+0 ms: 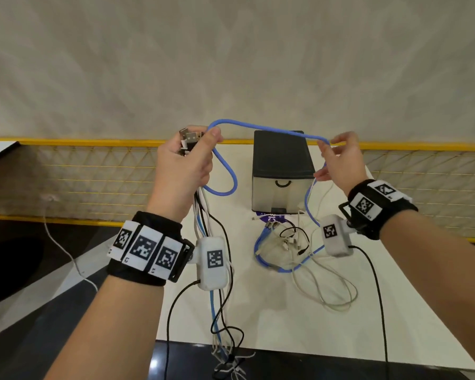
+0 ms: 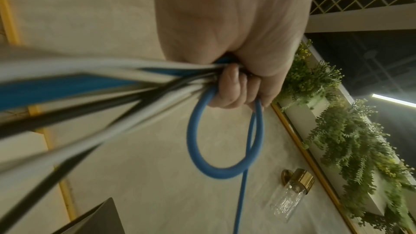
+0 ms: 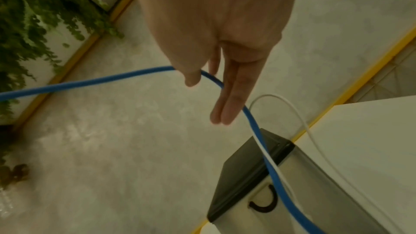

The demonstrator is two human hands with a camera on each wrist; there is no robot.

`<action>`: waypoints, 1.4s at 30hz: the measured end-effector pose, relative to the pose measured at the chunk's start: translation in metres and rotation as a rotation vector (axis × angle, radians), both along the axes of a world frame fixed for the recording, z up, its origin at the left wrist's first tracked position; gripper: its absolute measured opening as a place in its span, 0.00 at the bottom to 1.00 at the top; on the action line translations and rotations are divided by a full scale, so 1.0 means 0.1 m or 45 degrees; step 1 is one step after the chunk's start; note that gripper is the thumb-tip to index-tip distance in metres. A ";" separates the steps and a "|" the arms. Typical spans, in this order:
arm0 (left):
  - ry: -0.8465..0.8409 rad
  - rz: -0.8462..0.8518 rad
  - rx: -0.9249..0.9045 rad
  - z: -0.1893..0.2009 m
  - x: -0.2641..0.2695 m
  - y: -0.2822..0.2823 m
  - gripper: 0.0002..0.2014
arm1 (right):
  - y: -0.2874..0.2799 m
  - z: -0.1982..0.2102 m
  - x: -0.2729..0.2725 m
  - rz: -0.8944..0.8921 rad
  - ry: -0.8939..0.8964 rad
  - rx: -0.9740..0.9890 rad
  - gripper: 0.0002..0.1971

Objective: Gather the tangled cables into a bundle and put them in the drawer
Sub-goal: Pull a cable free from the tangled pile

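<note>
My left hand (image 1: 187,163) is raised over the table's left side and grips a bundle of white, black and blue cables (image 1: 203,215); USB plugs (image 1: 188,137) stick out above the fist. The left wrist view shows the fingers (image 2: 236,88) curled round that bundle (image 2: 112,86), with a blue loop (image 2: 195,131) hanging below. A blue cable (image 1: 266,128) arches from the left thumb to my right hand (image 1: 332,149), whose thumb and forefinger (image 3: 191,77) pinch it (image 3: 90,82). More tangled cables (image 1: 283,248) lie on the white table (image 1: 272,311). The black-topped drawer box (image 1: 281,160) stands behind them, its drawer closed.
A yellow-framed mesh rail (image 1: 93,171) runs behind the table. A purple card (image 1: 269,217) lies under the box's front. The bundle's ends hang over the table's near edge (image 1: 228,360). A loose white cord (image 1: 63,253) trails on the floor at left.
</note>
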State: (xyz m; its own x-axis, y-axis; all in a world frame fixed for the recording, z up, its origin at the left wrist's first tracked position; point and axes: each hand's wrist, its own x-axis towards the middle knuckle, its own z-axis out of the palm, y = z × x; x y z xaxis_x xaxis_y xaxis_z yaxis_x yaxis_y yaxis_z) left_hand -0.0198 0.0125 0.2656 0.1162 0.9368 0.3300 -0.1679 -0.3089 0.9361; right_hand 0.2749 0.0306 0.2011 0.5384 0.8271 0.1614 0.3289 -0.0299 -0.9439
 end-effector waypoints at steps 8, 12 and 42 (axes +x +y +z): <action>0.654 0.414 0.002 -0.20 0.03 0.20 0.24 | -0.18 0.15 -0.11 0.310 -0.713 -0.253 0.18; 0.969 0.078 0.134 -0.33 0.28 0.09 0.38 | -0.21 0.34 -0.38 0.436 -1.366 -0.188 0.15; 0.808 -0.131 0.156 -0.33 0.72 -0.11 0.09 | -0.49 0.47 -0.54 0.475 -0.756 0.285 0.09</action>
